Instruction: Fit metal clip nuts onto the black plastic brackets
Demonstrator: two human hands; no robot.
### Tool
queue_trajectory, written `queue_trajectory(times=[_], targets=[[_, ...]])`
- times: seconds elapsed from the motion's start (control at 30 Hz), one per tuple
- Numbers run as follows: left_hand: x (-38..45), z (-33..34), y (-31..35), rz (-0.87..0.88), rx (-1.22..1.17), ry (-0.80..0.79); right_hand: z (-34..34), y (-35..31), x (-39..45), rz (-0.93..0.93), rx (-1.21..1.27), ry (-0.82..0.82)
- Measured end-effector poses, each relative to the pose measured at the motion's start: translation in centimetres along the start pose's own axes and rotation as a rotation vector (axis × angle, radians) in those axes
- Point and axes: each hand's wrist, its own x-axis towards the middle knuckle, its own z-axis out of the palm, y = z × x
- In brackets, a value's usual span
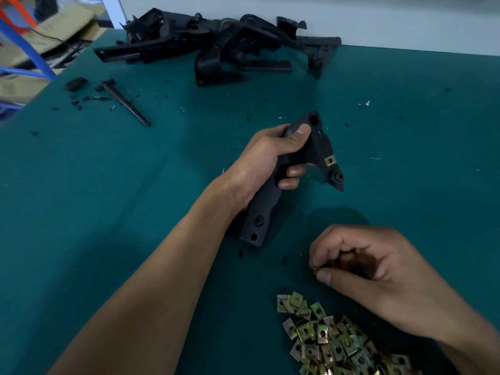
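Most of the clip nut (313,271) in my right hand (378,274) was hidden: only a glint of brass showed between my thumb tip and curled forefinger, which pinched it just above the green table (81,212). The heap of clip nuts (330,339) below that hand ran off the bottom edge, and my wrist covered part of it. My left hand (267,161) was wrapped tight round the middle of the black bracket (319,150), thumb pressed on top, so its waist was out of sight. The bracket's long axis ran from its lower end, near the table close to me, up and away toward the right, and one clip nut already sat on that far arm. The pile of brackets (216,44) at the wall was too tangled to count. I could read no writing anywhere.
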Motion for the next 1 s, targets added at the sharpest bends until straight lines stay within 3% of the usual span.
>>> queue_trajectory(times=[0.47,0.53,0.7,1.0], targets=[[-0.3,0.3,0.3,-0.008,0.038,0.021,-0.2,0.8,0.1,-0.067,0.359,0.109],[-0.3,0.3,0.3,-0.003,0.047,0.02,-0.2,0.7,0.1,-0.065,0.28,0.119],[-0.2,0.3,0.2,0.01,0.047,0.018,0.9,0.6,0.2,-0.119,-0.255,0.091],[0.0,0.1,0.0,0.015,0.029,0.008,0.5,0.8,0.1,-0.114,-0.275,0.099]])
